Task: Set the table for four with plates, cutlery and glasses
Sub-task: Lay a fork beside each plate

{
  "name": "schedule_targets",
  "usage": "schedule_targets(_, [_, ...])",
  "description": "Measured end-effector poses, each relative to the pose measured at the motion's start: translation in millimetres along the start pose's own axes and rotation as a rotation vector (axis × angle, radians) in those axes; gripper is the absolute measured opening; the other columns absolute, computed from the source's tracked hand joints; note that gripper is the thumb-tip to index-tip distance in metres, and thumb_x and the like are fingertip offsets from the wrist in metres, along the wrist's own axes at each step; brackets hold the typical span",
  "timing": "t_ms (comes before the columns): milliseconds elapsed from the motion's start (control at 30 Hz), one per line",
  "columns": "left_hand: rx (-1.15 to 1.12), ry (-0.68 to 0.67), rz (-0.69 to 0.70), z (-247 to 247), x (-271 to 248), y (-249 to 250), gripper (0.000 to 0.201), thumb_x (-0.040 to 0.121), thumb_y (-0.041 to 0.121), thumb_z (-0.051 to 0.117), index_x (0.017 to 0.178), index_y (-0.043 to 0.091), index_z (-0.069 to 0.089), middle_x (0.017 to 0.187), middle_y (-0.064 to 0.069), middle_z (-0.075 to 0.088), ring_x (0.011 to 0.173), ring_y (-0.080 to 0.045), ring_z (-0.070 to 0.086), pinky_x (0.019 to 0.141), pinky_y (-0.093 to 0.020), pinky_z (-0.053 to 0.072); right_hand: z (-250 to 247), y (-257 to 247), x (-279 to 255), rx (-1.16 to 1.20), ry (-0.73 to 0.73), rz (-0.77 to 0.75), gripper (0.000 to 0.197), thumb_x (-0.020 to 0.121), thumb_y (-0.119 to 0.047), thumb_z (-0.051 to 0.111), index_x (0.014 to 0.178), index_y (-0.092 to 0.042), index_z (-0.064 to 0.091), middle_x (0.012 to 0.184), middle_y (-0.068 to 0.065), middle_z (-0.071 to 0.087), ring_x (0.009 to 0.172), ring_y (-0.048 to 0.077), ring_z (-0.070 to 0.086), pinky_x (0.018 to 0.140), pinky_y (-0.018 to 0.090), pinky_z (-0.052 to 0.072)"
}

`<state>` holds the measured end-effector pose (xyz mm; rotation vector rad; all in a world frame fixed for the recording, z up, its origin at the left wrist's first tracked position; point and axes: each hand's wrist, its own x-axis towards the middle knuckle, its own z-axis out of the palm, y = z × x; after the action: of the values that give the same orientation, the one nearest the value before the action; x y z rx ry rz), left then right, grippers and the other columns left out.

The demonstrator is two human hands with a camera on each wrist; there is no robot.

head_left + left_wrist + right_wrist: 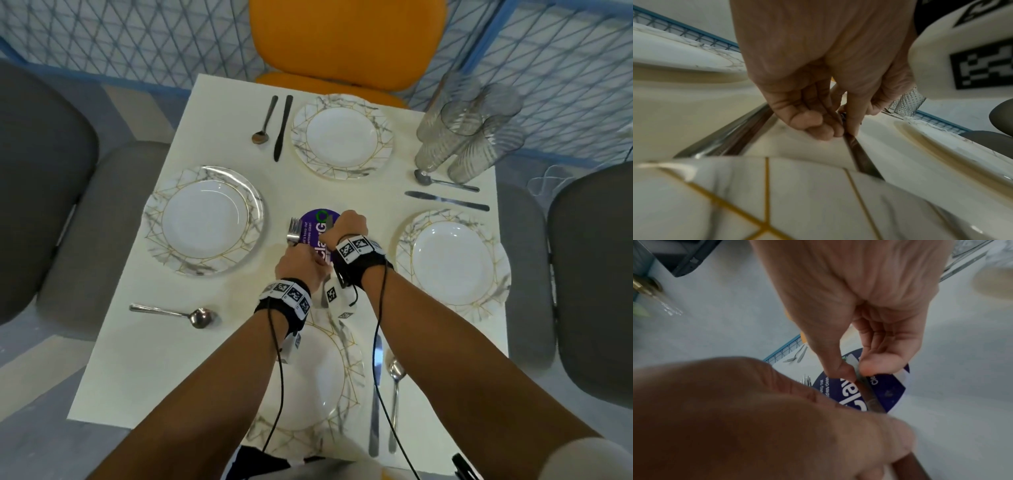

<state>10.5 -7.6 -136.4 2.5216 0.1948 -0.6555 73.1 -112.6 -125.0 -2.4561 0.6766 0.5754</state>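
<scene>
Steel forks (pixel 294 232) bunched in left hand (pixel 298 263), right hand (pixel 346 225) pinching one knife (pixel 863 379) mid-bench (glasses still clustered): loose bundle could slip, clatter onto plate (pixel 205 219).

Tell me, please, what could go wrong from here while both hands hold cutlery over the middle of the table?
1. The right hand only pinches the knife between thumb and fingertip; such a thin grip could let it slip and clatter down.
2. The left hand holds the forks bunched together, so one might slide out when they are separated.
3. The glasses stand crowded at the far corner near the table edge; a careless reach could knock them.
</scene>
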Motion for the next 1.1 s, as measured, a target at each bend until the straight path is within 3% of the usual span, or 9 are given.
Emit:
schedule_targets(100, [0.026, 0.018, -0.012, -0.1, 1.4, -0.6, 0.018, 0.086, 0.035, 0.068, 0.089, 0.019, 0.074, 0.078, 0.002, 0.063, 0.075, -0.024, 0.062, 0.067, -0.03, 0.049, 3.8, -1.9, -0.1, 0.04, 0.036, -0.002, 0.037, 0.088, -0.038, 0.072, 0.075, -0.007, 0.056, 0.079, 0.008, 0.064, 0.076, 0.025, 0.064, 0.059, 0.028, 0.048])
schedule_targets(167, [0.02, 0.011, -0.015, 0.4, 2.1, 0.1, 0.021, 0.086, 0.038, 0.068, 0.085, 0.017, 0.07, 0.075, 0.002, 0.059, 0.075, -0.024, 0.061, 0.066, -0.031, 0.05, 3.2, 0.3, -0.8, 0.052, 0.049, -0.014, 0.045, 0.091, -0.041, 0.066, 0.065, -0.008, 0.05, 0.066, 0.004, 0.057, 0.075, 0.027, 0.065, 0.061, 0.031, 0.053])
schedule_targets(333, [-0.007, 0.01, -0.004, 3.1, 7.4, -2.9, 0.036, 0.084, 0.051, 0.075, 0.063, 0.028, 0.057, 0.068, 0.008, 0.057, 0.065, -0.013, 0.056, 0.062, -0.028, 0.047, -5.3, 8.2, 3.1, 0.097, -0.045, -0.009, 0.039, 0.088, -0.034, 0.068, 0.094, 0.005, 0.068, 0.092, 0.017, 0.073, 0.087, 0.032, 0.072, 0.078, 0.04, 0.061])
schedule_targets(433, [-0.028, 0.005, 0.005, 1.9, 8.3, 0.2, 0.033, 0.086, 0.053, 0.071, 0.069, 0.027, 0.063, 0.073, 0.006, 0.063, 0.07, -0.016, 0.063, 0.064, -0.029, 0.053, -15.2, 12.9, 5.7, 0.143, -0.116, 0.025, 0.032, 0.082, -0.024, 0.069, 0.095, 0.004, 0.072, 0.085, 0.015, 0.076, 0.08, 0.03, 0.075, 0.068, 0.034, 0.062])
schedule_targets(533, [-0.095, 0.017, 0.063, -2.6, 8.0, 2.5, 0.02, 0.09, 0.049, 0.066, 0.09, 0.03, 0.074, 0.088, 0.005, 0.073, 0.082, -0.018, 0.067, 0.076, -0.033, 0.058, -33.1, 14.2, 8.1, 0.245, -0.191, 0.001, 0.024, 0.08, -0.02, 0.071, 0.086, 0.003, 0.076, 0.079, 0.014, 0.077, 0.071, 0.027, 0.075, 0.076, 0.04, 0.064])
schedule_targets(633, [-0.215, 0.055, 0.139, -15.1, 7.2, 7.5, 0.012, 0.096, 0.038, 0.062, 0.1, 0.032, 0.072, 0.093, 0.006, 0.075, 0.087, -0.017, 0.069, 0.082, -0.031, 0.057, -54.4, 12.2, 8.3, 0.415, -0.19, -0.05, 0.017, 0.086, -0.011, 0.071, 0.084, 0.005, 0.074, 0.078, 0.018, 0.075, 0.067, 0.027, 0.069, 0.08, 0.044, 0.062])
schedule_targets(800, [-0.564, 0.034, 0.17, -45.7, 4.8, 16.6, 0.003, 0.097, 0.023, 0.065, 0.097, 0.024, 0.068, 0.091, -0.001, 0.077, 0.071, -0.014, 0.072, 0.053, -0.02, 0.052, -87.7, 0.4, -3.7, 0.611, -0.12, -0.182, 0.015, 0.085, 0.0, 0.069, 0.1, 0.001, 0.065, 0.072, 0.018, 0.073, 0.06, 0.026, 0.068, 0.06, 0.036, 0.056])
schedule_targets(967, [-0.715, 0.06, 0.206, -82.6, -3.9, 7.4, 0.007, 0.1, 0.022, 0.065, 0.101, 0.017, 0.07, 0.081, -0.001, 0.072, 0.061, -0.011, 0.064, 0.054, -0.019, 0.051, -105.5, -16.2, -23.9, 0.74, -0.126, -0.324, 0.02, 0.091, -0.006, 0.067, 0.106, 0.006, 0.062, 0.078, 0.02, 0.073, 0.063, 0.031, 0.067, 0.054, 0.033, 0.054])
schedule_targets(1100, [-0.685, 0.041, 0.257, -107.9, -5.5, -22.7, 0.013, 0.102, 0.017, 0.062, 0.105, 0.014, 0.074, 0.079, 0.0, 0.07, 0.06, -0.011, 0.061, 0.053, -0.02, 0.049, -100.0, -24.2, -39.1, 0.804, -0.094, -0.369, 0.008, 0.092, -0.002, 0.065, 0.084, -0.002, 0.066, 0.077, 0.018, 0.07, 0.059, 0.026, 0.063, 0.055, 0.033, 0.052])
